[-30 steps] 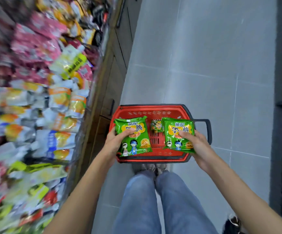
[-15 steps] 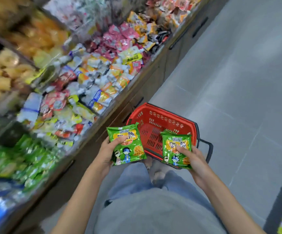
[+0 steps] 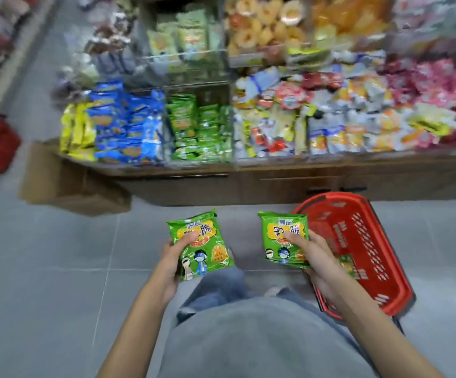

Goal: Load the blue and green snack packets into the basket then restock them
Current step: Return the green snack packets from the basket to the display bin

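Green packets (image 3: 211, 251): two, perhaps three.

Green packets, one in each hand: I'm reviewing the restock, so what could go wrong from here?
The left hand and right hand grip the left packet and right packet at one side; either could slip. The green shelf stack adjoins the blue packets, so misplacing is possible.

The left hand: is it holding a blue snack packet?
No, the left hand grips a green packet; the blue packets lie on the shelf.
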Motion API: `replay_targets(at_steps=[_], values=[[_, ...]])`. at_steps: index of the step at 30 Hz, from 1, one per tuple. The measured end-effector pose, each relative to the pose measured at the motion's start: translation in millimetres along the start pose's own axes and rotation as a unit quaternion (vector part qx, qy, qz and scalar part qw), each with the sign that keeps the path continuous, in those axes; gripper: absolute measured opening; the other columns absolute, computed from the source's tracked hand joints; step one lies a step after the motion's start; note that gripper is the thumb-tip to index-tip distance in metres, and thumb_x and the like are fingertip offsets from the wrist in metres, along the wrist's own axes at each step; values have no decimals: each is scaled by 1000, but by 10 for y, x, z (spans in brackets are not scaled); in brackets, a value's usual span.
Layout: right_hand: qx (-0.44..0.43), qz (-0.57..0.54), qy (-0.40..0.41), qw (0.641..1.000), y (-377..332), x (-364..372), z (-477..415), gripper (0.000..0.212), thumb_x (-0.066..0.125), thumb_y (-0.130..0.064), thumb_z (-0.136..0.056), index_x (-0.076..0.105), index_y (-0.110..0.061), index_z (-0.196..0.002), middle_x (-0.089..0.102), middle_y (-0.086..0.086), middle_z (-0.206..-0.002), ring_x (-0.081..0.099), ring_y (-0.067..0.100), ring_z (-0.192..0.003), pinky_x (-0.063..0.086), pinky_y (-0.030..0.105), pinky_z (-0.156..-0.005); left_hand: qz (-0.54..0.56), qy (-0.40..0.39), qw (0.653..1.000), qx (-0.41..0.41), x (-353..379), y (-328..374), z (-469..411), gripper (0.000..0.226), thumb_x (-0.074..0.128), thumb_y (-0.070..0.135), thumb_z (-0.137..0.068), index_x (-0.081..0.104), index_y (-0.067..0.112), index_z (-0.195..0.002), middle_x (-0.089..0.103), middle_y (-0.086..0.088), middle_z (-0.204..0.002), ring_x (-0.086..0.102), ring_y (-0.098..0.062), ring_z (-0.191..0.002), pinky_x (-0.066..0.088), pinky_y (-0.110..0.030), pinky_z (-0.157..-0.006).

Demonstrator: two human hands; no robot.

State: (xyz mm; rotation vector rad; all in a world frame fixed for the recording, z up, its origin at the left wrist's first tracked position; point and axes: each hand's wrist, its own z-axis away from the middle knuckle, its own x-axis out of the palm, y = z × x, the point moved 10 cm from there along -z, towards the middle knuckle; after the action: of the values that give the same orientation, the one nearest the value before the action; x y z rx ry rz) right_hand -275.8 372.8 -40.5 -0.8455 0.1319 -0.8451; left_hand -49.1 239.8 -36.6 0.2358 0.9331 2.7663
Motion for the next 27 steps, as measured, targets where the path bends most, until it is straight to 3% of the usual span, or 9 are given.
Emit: replay_targets(at_steps=[3, 6, 8, 14, 18, 21, 24, 27], values=[[9, 42, -24, 999, -42, 413, -235, 16, 62, -10, -86, 65, -8, -101, 73, 11, -92, 69, 19, -74, 56, 23, -61, 43, 32, 999, -4, -371, 40, -67, 84, 83, 32, -46, 56, 6, -122, 73, -12, -93, 71, -22, -74, 56, -28, -57], [23, 53, -33, 998, -83, 817, -470, 22, 62, -10, -85, 64, -4, -106, 71, 16, -99, 67, 27, -82, 54, 34, -77, 77, 36, 996, -2, -621, 197, -224, 65, 73, 34, -55, 61, 7, -113, 75, -10, -85, 72, -21, -69, 56, -27, -53], [27, 53, -29, 998, -124, 1072, -614, 25, 63, -9, -84, 63, -2, -108, 70, 18, -97, 66, 28, -80, 53, 38, -80, 89, 35, 995, -1, -759, 372, -373, 60, 70, 32, -60, 61, 7, -113, 75, -12, -86, 72, -22, -68, 56, -28, -52], [19, 49, -25, 998, -299, 1750, -1015, 12, 61, -7, -85, 64, -6, -96, 72, 9, -80, 68, 15, -60, 52, 18, -50, 50, 15, 999, -3, -1002, 1046, -849, 69, 71, 33, -59, 59, 4, -120, 72, -17, -101, 71, -26, -78, 57, -30, -59], [27, 38, -18, 999, -385, 1983, -1200, 11, 60, -7, -86, 63, -6, -96, 70, 15, -88, 67, 20, -66, 54, 22, -52, 17, 9, 1000, 5, -1082, 1487, -1190, 73, 71, 35, -61, 53, 7, -126, 70, -16, -109, 68, -29, -93, 56, -33, -69], [32, 52, 0, 998, -481, 2045, -1382, 10, 60, -9, -86, 64, -10, -95, 71, 10, -85, 68, 15, -63, 51, 18, -48, 12, -1, 1000, 13, -1067, 1752, -1424, 65, 72, 35, -58, 56, 13, -117, 75, -6, -93, 71, -20, -79, 57, -30, -64], [34, 57, 16, 998, -582, 2091, -1652, 17, 61, -9, -86, 64, -7, -102, 70, 13, -95, 66, 22, -78, 54, 29, -64, 6, -6, 1000, 3, -1008, 1915, -1671, 74, 72, 36, -57, 54, 10, -124, 71, -11, -105, 69, -26, -92, 56, -37, -76], [46, 74, 21, 996, -706, 2165, -1969, 27, 63, -11, -84, 61, -2, -110, 69, 16, -104, 64, 30, -95, 49, 43, -88, 14, -2, 1000, -8, -922, 2065, -1894, 73, 71, 34, -60, 53, 10, -126, 71, -11, -105, 70, -24, -85, 57, -31, -66]])
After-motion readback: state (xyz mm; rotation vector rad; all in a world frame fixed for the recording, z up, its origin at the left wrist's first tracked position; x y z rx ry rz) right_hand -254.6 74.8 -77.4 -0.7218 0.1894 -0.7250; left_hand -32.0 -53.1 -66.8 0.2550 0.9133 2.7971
